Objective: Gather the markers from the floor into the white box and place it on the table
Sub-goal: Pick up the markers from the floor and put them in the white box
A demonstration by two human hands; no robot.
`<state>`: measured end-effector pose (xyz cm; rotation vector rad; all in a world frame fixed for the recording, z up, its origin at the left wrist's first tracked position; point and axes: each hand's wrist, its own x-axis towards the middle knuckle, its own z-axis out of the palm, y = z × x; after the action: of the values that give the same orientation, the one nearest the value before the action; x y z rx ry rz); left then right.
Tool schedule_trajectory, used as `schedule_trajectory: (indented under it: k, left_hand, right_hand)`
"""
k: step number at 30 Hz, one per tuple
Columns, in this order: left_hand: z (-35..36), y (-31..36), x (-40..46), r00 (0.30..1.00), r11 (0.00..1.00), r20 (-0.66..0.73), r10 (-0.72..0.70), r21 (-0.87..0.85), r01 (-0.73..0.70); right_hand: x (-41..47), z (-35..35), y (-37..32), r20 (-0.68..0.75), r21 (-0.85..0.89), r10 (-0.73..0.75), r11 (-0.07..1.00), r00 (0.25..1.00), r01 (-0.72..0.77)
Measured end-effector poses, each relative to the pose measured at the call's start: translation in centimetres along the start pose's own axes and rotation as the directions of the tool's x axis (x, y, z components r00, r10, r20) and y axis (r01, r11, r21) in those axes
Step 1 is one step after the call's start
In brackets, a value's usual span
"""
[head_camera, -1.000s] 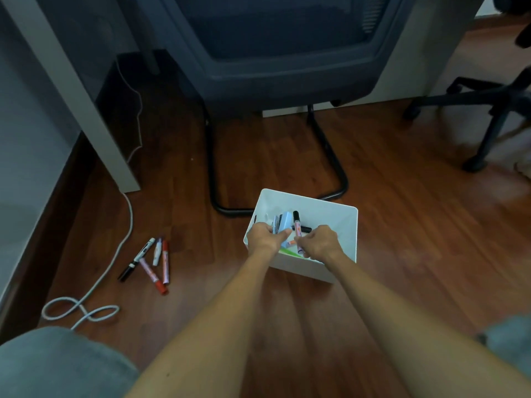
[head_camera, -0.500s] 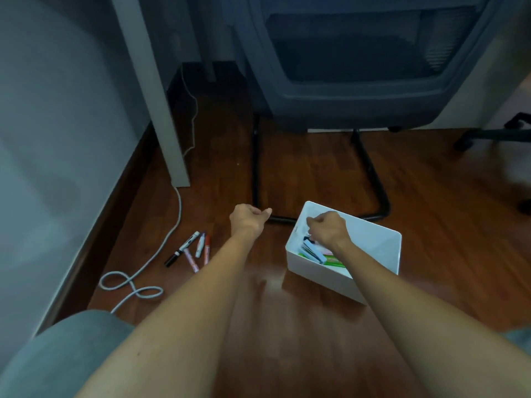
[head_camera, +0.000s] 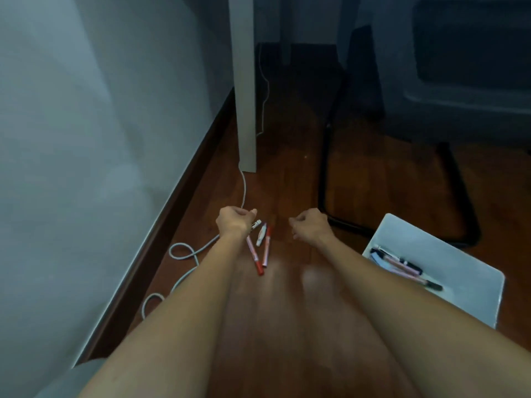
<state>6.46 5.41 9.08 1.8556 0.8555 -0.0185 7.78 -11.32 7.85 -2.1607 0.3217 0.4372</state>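
- Your left hand (head_camera: 234, 224) hangs over the loose markers (head_camera: 260, 244) on the floor (head_camera: 287, 326), fingers curled and nothing clearly clamped in them (the marker nearest it is partly hidden under the wrist).
- Your right hand (head_camera: 310, 228) hovers just beside that cluster, fingers loosely curled, empty.
- Those markers lie touching or crossing one another between your two wrists.
- Off to your right sits the white box (head_camera: 465, 271), on the floor, with several markers inside.
- Beyond your left hand a white cable (head_camera: 184, 255) loops past the desk leg (head_camera: 247, 110).
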Motion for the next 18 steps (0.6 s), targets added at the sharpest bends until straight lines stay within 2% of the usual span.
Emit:
schedule_trajectory:
  k: [11,18]
  left_hand:
    - [4.6,-14.4,3.1,0.994,0.979,0.047,-0.103,0.183,0.092]
    - [7.6,-15.0,4.1,0.979,0.948,0.035,-0.203,0.258,0.187]
  right_hand:
    - [4.6,10.4,6.9,0.093,-0.126,0.047,0.991,0.995,-0.035]
    - [5.6,12.9,8.8,0.069,-0.184,0.099,0.979,0.993,-0.084]
